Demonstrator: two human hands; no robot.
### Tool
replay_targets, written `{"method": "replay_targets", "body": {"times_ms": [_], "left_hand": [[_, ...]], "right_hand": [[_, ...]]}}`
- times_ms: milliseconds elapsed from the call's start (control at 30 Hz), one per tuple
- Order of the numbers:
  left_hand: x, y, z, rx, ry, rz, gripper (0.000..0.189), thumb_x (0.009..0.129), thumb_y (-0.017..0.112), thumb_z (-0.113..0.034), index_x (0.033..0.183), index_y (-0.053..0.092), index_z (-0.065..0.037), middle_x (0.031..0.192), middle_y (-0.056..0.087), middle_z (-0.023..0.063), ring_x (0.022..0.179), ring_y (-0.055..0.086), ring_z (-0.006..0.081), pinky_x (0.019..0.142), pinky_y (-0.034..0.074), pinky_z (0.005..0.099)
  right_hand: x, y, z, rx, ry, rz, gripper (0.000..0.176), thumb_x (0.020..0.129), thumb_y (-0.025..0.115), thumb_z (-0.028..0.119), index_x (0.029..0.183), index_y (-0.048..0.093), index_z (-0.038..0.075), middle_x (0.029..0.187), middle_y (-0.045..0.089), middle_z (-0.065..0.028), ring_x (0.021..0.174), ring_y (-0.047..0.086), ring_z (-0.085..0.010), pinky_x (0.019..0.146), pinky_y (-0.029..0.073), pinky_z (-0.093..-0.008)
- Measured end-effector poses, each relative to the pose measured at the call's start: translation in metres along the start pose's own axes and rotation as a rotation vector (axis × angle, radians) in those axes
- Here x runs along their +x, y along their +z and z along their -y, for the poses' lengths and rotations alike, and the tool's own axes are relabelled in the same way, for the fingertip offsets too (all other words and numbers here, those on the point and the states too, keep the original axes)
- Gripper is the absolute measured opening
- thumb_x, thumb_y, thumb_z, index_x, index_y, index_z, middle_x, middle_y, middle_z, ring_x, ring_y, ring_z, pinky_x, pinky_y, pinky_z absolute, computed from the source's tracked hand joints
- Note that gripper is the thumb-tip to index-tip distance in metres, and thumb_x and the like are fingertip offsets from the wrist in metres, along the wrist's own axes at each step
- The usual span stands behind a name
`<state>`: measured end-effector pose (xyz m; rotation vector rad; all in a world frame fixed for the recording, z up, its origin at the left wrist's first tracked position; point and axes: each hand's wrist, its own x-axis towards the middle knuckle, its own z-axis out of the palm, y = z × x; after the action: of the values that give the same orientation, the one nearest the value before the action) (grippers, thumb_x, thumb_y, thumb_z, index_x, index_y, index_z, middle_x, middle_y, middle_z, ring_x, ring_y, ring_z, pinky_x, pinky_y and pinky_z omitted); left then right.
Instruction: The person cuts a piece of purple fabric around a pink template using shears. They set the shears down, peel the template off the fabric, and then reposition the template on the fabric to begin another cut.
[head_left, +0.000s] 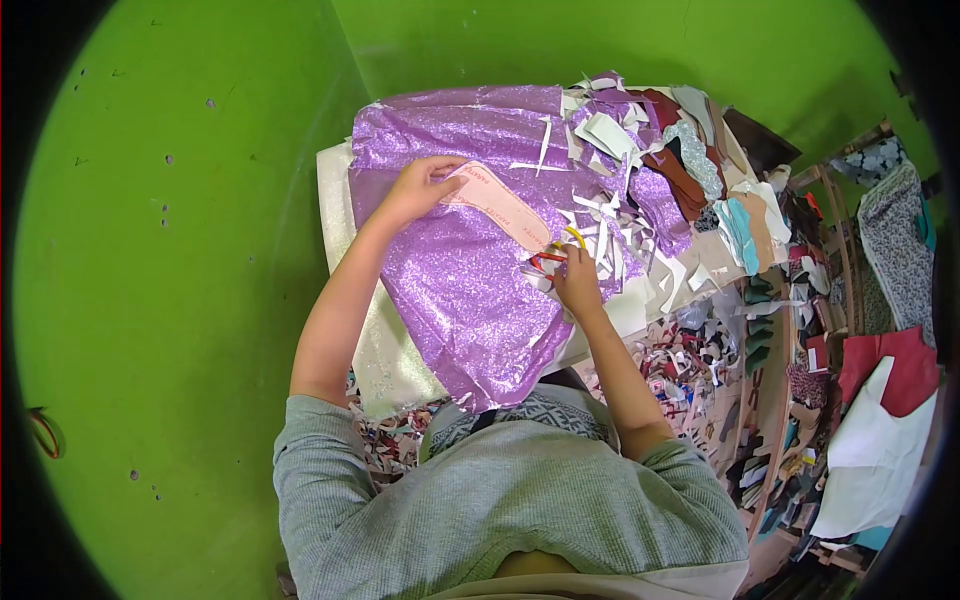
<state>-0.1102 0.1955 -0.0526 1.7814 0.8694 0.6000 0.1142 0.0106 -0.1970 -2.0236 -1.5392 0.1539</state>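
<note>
My left hand [425, 190] grips the wide end of a pale pink insole [500, 208] with red lettering printed on it, thumb on top. The insole lies slanted over a glittery purple sheet [460, 290]. My right hand [578, 282] is closed around scissors [547, 262] with red and yellow showing at the handles, right by the insole's narrow end. The fingers partly hide the scissors, and whether the blades are apart cannot be made out.
White and purple offcuts [610, 225] litter the table's right side. Brown, grey and turquoise pieces [738, 235] lie beyond them. Scraps cover the floor [690, 360] below. Wooden racks with materials [880, 400] stand at right; a green wall [180, 300] is at left.
</note>
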Motion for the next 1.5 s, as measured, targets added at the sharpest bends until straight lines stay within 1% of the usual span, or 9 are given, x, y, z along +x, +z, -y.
{"method": "replay_targets", "body": {"times_ms": [333,433,533,633,733,1100,1167,1300,1500], "left_hand": [[0.014,-0.001,-0.006,-0.044,-0.032,0.081,0.028,0.076,0.062,-0.008,0.103,0.059,-0.001,0.081,0.063,0.0067,0.073,0.058,0.0106,0.065,0.045,0.0227],[0.018,-0.006,-0.007,-0.062,-0.089,0.126,0.030,0.078,0.060,-0.008,0.106,0.056,0.001,0.081,0.062,0.0053,0.073,0.057,0.0094,0.068,0.044,0.0223],[0.021,-0.008,-0.009,-0.139,-0.098,0.140,0.029,0.078,0.060,-0.007,0.105,0.055,0.002,0.081,0.062,0.0054,0.073,0.057,0.0086,0.067,0.044,0.0223],[0.021,-0.011,-0.010,-0.155,-0.100,0.145,0.029,0.078,0.059,-0.007,0.105,0.055,0.003,0.080,0.062,0.0051,0.072,0.056,0.0080,0.066,0.044,0.0219],[0.021,-0.013,-0.010,-0.219,-0.109,0.153,0.030,0.078,0.058,-0.006,0.106,0.054,0.003,0.081,0.063,0.0052,0.072,0.057,0.0078,0.065,0.044,0.0211],[0.021,-0.008,-0.004,-0.262,-0.099,0.112,0.032,0.078,0.058,-0.006,0.108,0.054,0.003,0.082,0.063,0.0047,0.072,0.057,0.0076,0.065,0.044,0.0210],[0.020,-0.008,-0.005,-0.254,-0.102,0.096,0.032,0.078,0.058,-0.006,0.108,0.054,0.003,0.083,0.063,0.0050,0.072,0.057,0.0078,0.065,0.044,0.0209],[0.019,-0.006,-0.003,-0.238,-0.083,0.069,0.032,0.078,0.058,-0.007,0.109,0.054,0.003,0.085,0.064,0.0062,0.074,0.058,0.0086,0.067,0.044,0.0210],[0.017,-0.003,-0.005,-0.221,-0.095,0.043,0.033,0.078,0.058,-0.007,0.109,0.054,0.003,0.087,0.064,0.0075,0.077,0.059,0.0095,0.070,0.045,0.0224]], "right_hand": [[0.036,0.000,0.002,-0.359,0.050,0.249,0.040,0.068,0.057,0.015,0.106,0.051,0.004,0.098,0.055,-0.0146,0.091,0.055,-0.0278,0.075,0.043,-0.0480],[0.045,0.003,-0.006,-0.500,0.046,0.590,0.035,0.066,0.056,0.015,0.099,0.057,0.004,0.090,0.061,-0.0152,0.084,0.060,-0.0281,0.073,0.046,-0.0436],[0.040,0.006,-0.018,-0.143,0.151,0.510,0.028,0.066,0.061,0.026,0.079,0.063,0.002,0.076,0.064,-0.0139,0.074,0.061,-0.0316,0.069,0.048,-0.0332],[0.031,-0.019,-0.024,0.189,0.455,0.683,0.028,0.071,0.062,0.027,0.088,0.060,0.004,0.076,0.063,-0.0103,0.071,0.061,-0.0221,0.063,0.046,-0.0294],[0.002,-0.039,-0.034,0.730,0.392,0.635,0.028,0.076,0.062,0.021,0.098,0.053,0.006,0.077,0.060,-0.0068,0.070,0.058,-0.0129,0.059,0.043,-0.0241],[-0.057,-0.099,-0.028,0.653,0.365,0.697,0.035,0.079,0.061,0.013,0.106,0.040,0.004,0.074,0.049,-0.0029,0.061,0.047,-0.0089,0.050,0.037,-0.0222],[-0.067,-0.089,-0.034,0.719,0.217,0.374,0.039,0.079,0.062,0.013,0.108,0.039,0.004,0.075,0.051,-0.0057,0.056,0.047,-0.0083,0.043,0.036,-0.0227],[-0.061,-0.135,-0.024,0.977,0.526,0.668,0.045,0.072,0.057,0.003,0.109,0.030,0.007,0.078,0.042,-0.0032,0.061,0.041,-0.0066,0.053,0.036,-0.0207],[-0.053,-0.163,-0.004,0.474,0.224,0.858,0.053,0.062,0.063,0.005,0.105,0.033,0.002,0.079,0.048,-0.0117,0.070,0.050,-0.0213,0.066,0.042,-0.0294]]}}
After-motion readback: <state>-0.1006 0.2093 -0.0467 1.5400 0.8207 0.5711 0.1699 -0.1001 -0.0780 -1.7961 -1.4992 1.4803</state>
